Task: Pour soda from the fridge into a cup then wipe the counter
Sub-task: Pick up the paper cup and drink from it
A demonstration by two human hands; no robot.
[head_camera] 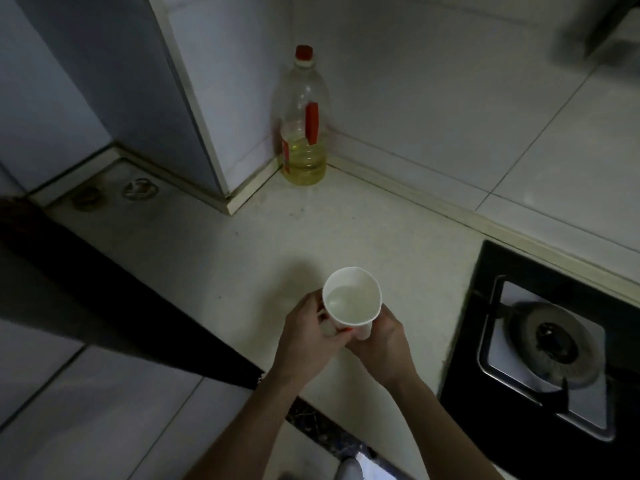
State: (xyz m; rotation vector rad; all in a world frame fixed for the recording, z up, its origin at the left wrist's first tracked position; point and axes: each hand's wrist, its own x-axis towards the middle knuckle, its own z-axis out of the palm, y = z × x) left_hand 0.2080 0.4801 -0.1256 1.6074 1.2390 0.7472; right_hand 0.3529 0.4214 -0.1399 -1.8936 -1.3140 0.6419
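Both hands, left hand [308,336], right hand [379,341], gripping cup [351,303] above counter [242,258]

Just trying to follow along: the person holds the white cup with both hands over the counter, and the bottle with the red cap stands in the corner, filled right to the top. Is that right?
Not quite. The head view shows the bottle holds yellowish liquid only in its lower part; the upper part is empty. The rest stands: left hand and right hand both hold the white cup over the counter.
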